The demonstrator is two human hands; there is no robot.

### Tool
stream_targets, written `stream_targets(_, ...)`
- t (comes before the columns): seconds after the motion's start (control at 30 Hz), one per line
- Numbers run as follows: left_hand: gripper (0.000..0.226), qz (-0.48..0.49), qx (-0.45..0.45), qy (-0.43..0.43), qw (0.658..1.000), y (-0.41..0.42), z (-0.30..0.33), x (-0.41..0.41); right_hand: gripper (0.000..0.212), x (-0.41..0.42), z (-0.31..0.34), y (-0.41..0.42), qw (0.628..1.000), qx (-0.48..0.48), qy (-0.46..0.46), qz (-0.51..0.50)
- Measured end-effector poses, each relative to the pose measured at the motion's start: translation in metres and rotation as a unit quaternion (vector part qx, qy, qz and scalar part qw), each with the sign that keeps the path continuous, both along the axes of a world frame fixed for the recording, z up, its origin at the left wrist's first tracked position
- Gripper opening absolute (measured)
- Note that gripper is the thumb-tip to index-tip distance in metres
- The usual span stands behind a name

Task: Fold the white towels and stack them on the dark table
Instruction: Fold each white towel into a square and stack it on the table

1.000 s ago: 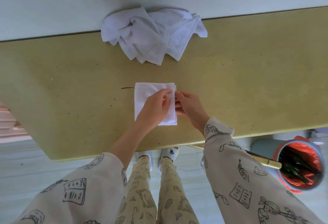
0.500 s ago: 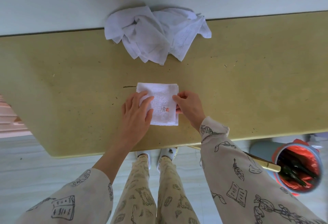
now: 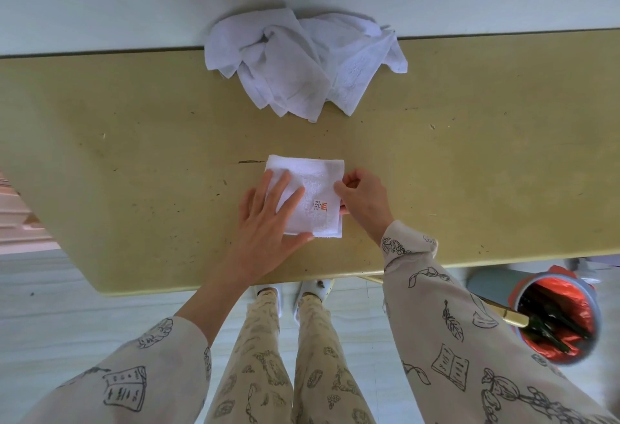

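Crumpled towel heap [image 3: 303,62] behind folded towel [image 3: 310,193]; bin [image 3: 558,319] right — floor

Left hand [image 3: 268,218] lies flat, fingers spread; right hand [image 3: 364,203] curled, pinching.

White towels on a yellowish-olive tabletop, patterned cream clothing.

Small folded white terry towel [image 3: 310,188] carries an orange-and-white label [image 3: 320,205]; far crumpled heap of white towels [image 3: 302,61] is plain, faintly bluish in shade. Flat olive-yellow table [image 3: 117,155] has dark specks and scratches. Pale cream sleeves [image 3: 446,339] show black line drawings of books, leaves, plants; beige trousers [image 3: 268,356] similar print. Near right, grey-blue round bin [image 3: 588,309] with shiny red-orange liner. Wall pale grey-white.
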State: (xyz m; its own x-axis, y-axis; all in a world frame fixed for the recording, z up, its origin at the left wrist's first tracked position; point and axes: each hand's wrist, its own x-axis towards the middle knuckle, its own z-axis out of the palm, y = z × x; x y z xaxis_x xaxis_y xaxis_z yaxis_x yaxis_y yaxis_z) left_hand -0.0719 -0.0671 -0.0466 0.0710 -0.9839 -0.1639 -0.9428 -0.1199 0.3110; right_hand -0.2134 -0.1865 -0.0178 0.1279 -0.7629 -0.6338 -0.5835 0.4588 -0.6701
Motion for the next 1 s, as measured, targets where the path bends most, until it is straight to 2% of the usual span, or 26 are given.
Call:
stream_targets(0.27, 0.069, -0.02, 0.029, 0.006, 0.999, 0.002, -0.002, -0.001, 0.019, 0.001, -0.003, -0.001, 0.998, -0.013, 0.031, 0.046)
stream_targets(0.5, 0.051, -0.085, -0.058, -0.058, 0.993, 0.005, -0.003, -0.009, 0.021, 0.0, -0.002, -0.003, 0.997, 0.003, 0.034, 0.071)
stream_targets(0.67, 0.036, -0.107, -0.119, -0.044, 0.986, 0.005, -0.003, -0.019, 0.016, -0.003, 0.002, -0.002, 0.997, 0.014, 0.024, 0.069)
stream_targets(0.77, 0.035, -0.117, -0.127, -0.034, 0.984, 0.005, -0.006, -0.021, 0.01, -0.003, 0.005, -0.002, 0.999, 0.024, 0.002, 0.047)
stream_targets(0.87, 0.042, -0.125, -0.117, -0.045, 0.984, 0.008, -0.009, -0.02, 0.01, -0.003, 0.008, -0.002, 0.999, 0.041, -0.012, 0.028)
stream_targets(1.0, 0.039, -0.114, -0.108, -0.032, 0.987, 0.012, -0.011, -0.018, 0.013, -0.003, 0.009, -0.001, 0.999, 0.04, -0.018, 0.023)
